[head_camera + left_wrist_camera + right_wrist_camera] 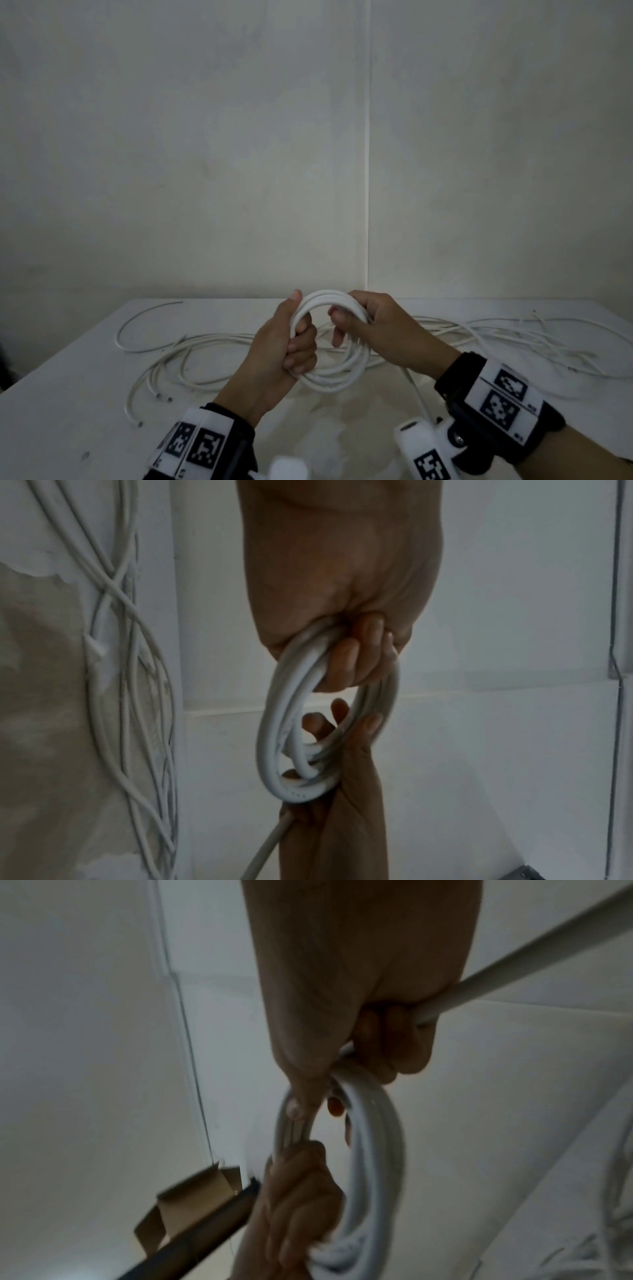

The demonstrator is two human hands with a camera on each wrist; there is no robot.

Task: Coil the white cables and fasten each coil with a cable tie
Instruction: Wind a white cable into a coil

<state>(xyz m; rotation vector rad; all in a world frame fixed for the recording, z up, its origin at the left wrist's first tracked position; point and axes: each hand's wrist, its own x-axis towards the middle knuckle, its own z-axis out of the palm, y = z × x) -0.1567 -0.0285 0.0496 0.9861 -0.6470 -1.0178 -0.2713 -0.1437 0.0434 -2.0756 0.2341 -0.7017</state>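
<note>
Saw a coil [342, 370] of thick white cable, several loops stacked into a rough ring, smooth and slightly glossy, held upright in the air just above the white table [68, 394]. Found the left hand [277, 356] on the ring's left side, fingers curled tight round the bundled loops from inside, thumb laid up along the outer edge. Found the right hand [380, 329] on the upper right of the ring, fingers [387, 1042] wrapped over the loops and pinching them against the thumb. Noted one strand of the same cable [416, 394] running from under the right hand down toward the near edge of the table; seen from the right wrist as a straight length [531, 953] passing out of the fist. Counted the loops from the left wrist as roughly four or five [284, 723], not lying quite flat on one another. Made out more loose white cables [191, 356] sprawled on the table behind and to both sides of the hands, thinner ones [534, 339] trailing off to the right. Glimpsed a brown cardboard box [192, 1202] off to one side in the right wrist view.
</note>
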